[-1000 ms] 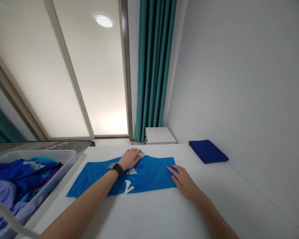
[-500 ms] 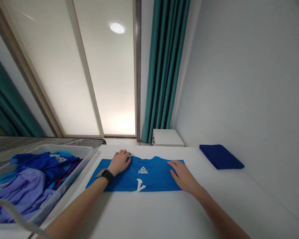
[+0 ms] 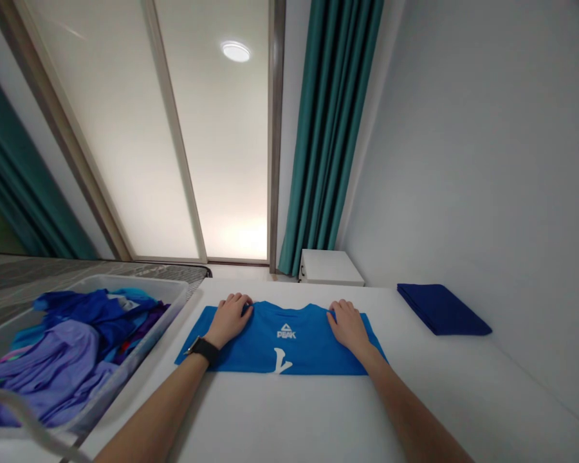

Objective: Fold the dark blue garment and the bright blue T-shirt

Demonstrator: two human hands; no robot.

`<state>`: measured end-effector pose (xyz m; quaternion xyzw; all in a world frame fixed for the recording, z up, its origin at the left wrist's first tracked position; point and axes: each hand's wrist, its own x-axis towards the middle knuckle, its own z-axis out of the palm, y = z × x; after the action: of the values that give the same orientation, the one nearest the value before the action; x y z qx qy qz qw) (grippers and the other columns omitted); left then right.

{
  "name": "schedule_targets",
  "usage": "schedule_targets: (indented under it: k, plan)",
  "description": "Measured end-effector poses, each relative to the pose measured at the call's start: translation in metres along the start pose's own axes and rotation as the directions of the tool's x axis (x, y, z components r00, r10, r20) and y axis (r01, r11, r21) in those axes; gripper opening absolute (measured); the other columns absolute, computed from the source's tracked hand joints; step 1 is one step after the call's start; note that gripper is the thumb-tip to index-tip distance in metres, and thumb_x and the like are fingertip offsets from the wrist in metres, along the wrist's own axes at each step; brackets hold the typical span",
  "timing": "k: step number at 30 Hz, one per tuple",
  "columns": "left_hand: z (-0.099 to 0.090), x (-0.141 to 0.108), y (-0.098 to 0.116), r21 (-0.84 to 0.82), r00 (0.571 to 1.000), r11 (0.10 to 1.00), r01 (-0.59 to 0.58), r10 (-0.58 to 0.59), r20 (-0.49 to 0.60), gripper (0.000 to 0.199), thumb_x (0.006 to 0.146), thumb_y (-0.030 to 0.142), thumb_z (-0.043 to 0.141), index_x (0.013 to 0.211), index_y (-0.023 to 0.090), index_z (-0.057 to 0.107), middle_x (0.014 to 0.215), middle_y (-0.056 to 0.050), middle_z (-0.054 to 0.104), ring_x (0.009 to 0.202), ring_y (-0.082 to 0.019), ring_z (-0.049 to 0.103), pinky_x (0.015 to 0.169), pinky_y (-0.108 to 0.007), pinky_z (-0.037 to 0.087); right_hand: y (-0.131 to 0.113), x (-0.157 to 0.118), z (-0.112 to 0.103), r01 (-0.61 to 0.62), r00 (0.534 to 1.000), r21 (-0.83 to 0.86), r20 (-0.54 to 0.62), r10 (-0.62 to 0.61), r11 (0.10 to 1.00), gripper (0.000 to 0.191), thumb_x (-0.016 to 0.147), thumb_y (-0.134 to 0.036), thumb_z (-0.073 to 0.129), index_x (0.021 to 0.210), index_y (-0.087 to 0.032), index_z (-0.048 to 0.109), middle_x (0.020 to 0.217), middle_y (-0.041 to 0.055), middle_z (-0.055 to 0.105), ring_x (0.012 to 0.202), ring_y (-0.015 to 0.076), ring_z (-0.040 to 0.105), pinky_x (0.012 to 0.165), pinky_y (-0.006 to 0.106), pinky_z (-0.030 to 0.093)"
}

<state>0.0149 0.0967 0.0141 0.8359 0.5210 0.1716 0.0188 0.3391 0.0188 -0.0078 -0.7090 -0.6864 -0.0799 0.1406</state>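
A blue shirt (image 3: 265, 347) with a white PEAK logo lies folded into a wide strip on the white table (image 3: 280, 418). My left hand (image 3: 230, 319), below which a dark watch circles the wrist, rests on the shirt's upper left part with its fingers apart at the far edge. On the upper right part lies my right hand (image 3: 348, 325), its fingers slightly bent over the far edge and its thumb apart. Neither hand shows cloth pinched in it; the fingertips are partly hidden.
At the left stands a translucent bin (image 3: 174, 299) of crumpled purple and blue clothes. A folded navy cloth (image 3: 442, 310) lies at the table's right by the wall. Beyond the table is a small white cabinet (image 3: 330, 267). A pale cable curves at the lower left.
My right hand has moved farther away, up to the shirt's far edge, with its fingers now pointing forward. My left hand stays on the shirt. The view has shifted slightly.
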Motion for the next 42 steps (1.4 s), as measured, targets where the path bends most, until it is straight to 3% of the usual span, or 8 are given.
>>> schedule_targets:
  k: [7, 18, 23, 26, 34, 37, 42]
  plan:
    - [-0.007, -0.007, -0.008, 0.106, 1.000, 0.994, -0.014, 0.013, 0.014, 0.025, 0.092, 0.034, 0.047, 0.105, 0.021, 0.063, 0.105, -0.010, 0.062, 0.107, -0.029, 0.052, 0.089, -0.043, 0.036, -0.002, -0.004, -0.001, 0.094, 0.990, -0.003, -0.104, -0.094, 0.996, 0.019, 0.097, -0.024, 0.037, 0.094, -0.020, 0.055, 0.098, 0.0086, 0.061, 0.093, 0.0246, 0.052, 0.082, 0.037, 0.038]
    - [-0.008, -0.007, -0.009, 0.003, 0.999, 0.999, -0.046, 0.046, -0.022, 0.016, 0.092, 0.025, 0.044, 0.100, 0.022, 0.057, 0.102, -0.007, 0.064, 0.103, -0.025, 0.055, 0.087, -0.038, 0.037, -0.001, -0.004, 0.001, 0.055, 0.997, 0.036, -0.058, -0.053, 0.998, 0.032, 0.096, -0.025, 0.038, 0.123, -0.019, 0.054, 0.117, 0.0111, 0.065, 0.107, 0.0282, 0.054, 0.089, 0.040, 0.038]
    - [-0.008, -0.007, -0.011, -0.042, 1.000, 0.999, 0.014, -0.014, 0.002, 0.031, 0.094, 0.035, 0.041, 0.119, 0.019, 0.050, 0.091, -0.006, 0.066, 0.095, -0.025, 0.062, 0.087, -0.039, 0.037, -0.002, -0.005, 0.000, 0.025, 0.999, 0.033, -0.043, -0.024, 0.999, 0.032, 0.098, -0.030, 0.038, 0.122, -0.019, 0.056, 0.111, 0.0113, 0.068, 0.106, 0.0284, 0.056, 0.089, 0.040, 0.038]
    - [-0.009, -0.007, -0.012, -0.023, 0.999, 0.999, 0.043, -0.042, 0.027, 0.032, 0.094, 0.032, 0.039, 0.121, 0.019, 0.050, 0.092, -0.006, 0.067, 0.097, -0.026, 0.062, 0.089, -0.040, 0.036, 0.000, -0.004, 0.002, 0.009, 1.000, 0.055, -0.025, -0.008, 0.998, 0.031, 0.097, -0.025, 0.036, 0.120, -0.019, 0.057, 0.107, 0.0107, 0.069, 0.103, 0.0272, 0.058, 0.087, 0.039, 0.038]
    - [-0.005, -0.005, -0.022, -0.092, 0.999, 0.996, -0.011, 0.015, 0.049, 0.034, 0.096, 0.024, 0.028, 0.107, 0.025, 0.059, 0.107, -0.005, 0.066, 0.106, -0.025, 0.058, 0.087, -0.041, 0.039, 0.009, -0.002, 0.004, 0.023, 1.000, 0.206, -0.009, -0.022, 0.978, 0.035, 0.096, -0.017, 0.032, 0.116, -0.023, 0.059, 0.109, 0.0057, 0.068, 0.101, 0.0230, 0.058, 0.086, 0.035, 0.038]
    - [-0.006, -0.005, -0.022, -0.127, 0.998, 0.991, -0.031, 0.038, 0.056, 0.038, 0.097, 0.024, 0.026, 0.113, 0.026, 0.060, 0.106, -0.006, 0.066, 0.104, -0.024, 0.058, 0.089, -0.041, 0.039, 0.011, -0.001, 0.004, 0.036, 0.999, 0.255, -0.009, -0.035, 0.966, 0.036, 0.097, -0.018, 0.029, 0.110, -0.025, 0.062, 0.108, 0.0045, 0.068, 0.101, 0.0218, 0.058, 0.087, 0.035, 0.038]
    - [-0.009, -0.005, -0.019, -0.147, 0.994, 0.987, -0.065, 0.077, 0.076, 0.037, 0.097, 0.034, 0.030, 0.121, 0.027, 0.058, 0.112, -0.005, 0.068, 0.106, -0.026, 0.059, 0.093, -0.044, 0.037, 0.010, -0.001, 0.003, 0.040, 0.999, 0.285, 0.002, -0.042, 0.958, 0.033, 0.098, -0.021, 0.030, 0.116, -0.025, 0.058, 0.110, 0.0054, 0.067, 0.102, 0.0218, 0.058, 0.090, 0.035, 0.036]
